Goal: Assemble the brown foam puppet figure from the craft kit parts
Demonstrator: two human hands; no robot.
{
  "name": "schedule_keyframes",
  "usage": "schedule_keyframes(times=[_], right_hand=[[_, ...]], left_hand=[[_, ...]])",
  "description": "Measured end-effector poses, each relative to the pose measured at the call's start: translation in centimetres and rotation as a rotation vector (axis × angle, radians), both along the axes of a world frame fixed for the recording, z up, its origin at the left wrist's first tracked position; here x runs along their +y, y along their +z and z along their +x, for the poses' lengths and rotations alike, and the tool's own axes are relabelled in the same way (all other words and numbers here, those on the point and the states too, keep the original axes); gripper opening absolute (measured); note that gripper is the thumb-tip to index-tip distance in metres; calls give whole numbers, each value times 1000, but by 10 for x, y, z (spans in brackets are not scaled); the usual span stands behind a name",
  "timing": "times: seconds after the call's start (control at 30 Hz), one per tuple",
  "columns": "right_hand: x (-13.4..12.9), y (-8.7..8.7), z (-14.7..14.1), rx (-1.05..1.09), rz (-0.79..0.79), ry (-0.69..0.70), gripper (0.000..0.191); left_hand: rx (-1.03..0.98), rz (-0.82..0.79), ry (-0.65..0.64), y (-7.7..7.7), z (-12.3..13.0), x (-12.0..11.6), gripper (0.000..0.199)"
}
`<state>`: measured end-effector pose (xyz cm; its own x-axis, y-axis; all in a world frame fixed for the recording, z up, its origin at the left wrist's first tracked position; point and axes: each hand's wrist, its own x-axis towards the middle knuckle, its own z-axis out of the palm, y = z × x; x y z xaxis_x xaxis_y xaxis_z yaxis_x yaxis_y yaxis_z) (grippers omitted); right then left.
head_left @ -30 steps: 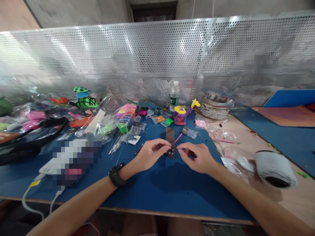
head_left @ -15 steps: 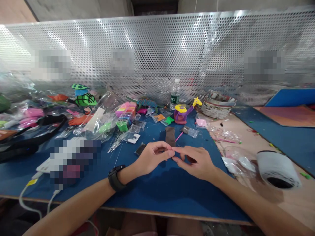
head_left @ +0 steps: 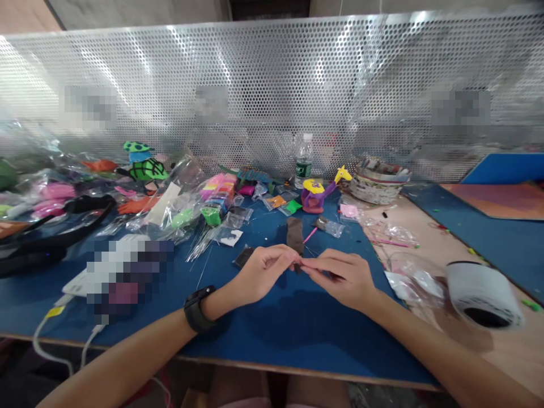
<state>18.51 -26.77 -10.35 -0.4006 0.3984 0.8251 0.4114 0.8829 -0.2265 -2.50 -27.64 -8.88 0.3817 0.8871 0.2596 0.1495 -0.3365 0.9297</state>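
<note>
Hands pinching a dark brown clay piece over the blue mat

Fingertips of both hands meet at one spot above the blue mat (head_left: 272, 317). My left hand (head_left: 259, 273) is curled narrow, thumb and forefinger pressed together at the near end of the dark brown clay piece (head_left: 294, 235). My right hand (head_left: 342, 275) comes in from the other side, fingers nearly closed, tips touching the same end of the piece. A black watch (head_left: 198, 309) sits on the left wrist.

The clay piece runs away from the hands as a flat strip lying on the mat; its near end is covered by the fingers, so I can't tell its shape there or which hand carries the grip. Something thin and pinkish shows at the right fingertips, too small to name. A pink stick (head_left: 309, 235) lies just beside the strip.

Further back: purple and yellow clay figure (head_left: 317, 194), water bottle (head_left: 302, 160), woven basket (head_left: 377, 181), a green turtle figure (head_left: 147, 169) on the left among clear bags of coloured clay. A white tape roll (head_left: 482, 294) lies on the right, blurred. A patch left of my left forearm is pixelated, unreadable. Perforated metal screen (head_left: 272, 96) closes off the back.
</note>
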Motion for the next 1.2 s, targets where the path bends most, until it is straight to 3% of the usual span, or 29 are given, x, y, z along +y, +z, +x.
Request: schedule_keyframes(times=[0.1, 0.17, 0.37, 0.67, 0.93, 1.2], right_hand=[[5, -2, 4, -57, -20, 3, 12], [8, -4, 6, -71, -47, 16, 12], [9, -8, 6, -79, -158, 84, 10], [11, -12, 7, -176, -142, 115, 14], [15, -18, 8, -183, -153, 119, 15], [17, -21, 8, -171, -165, 123, 13]], left_hand=[[38, -87, 203, -2, -4, 6, 51], [48, -219, 251, -4, -7, 10, 50], [116, -436, 125, -9, -4, 9, 46], [-103, -695, 73, -13, 5, 5, 38], [-117, -708, 75, -7, 7, 1, 30], [-129, -648, 40, -16, 5, 4, 31]])
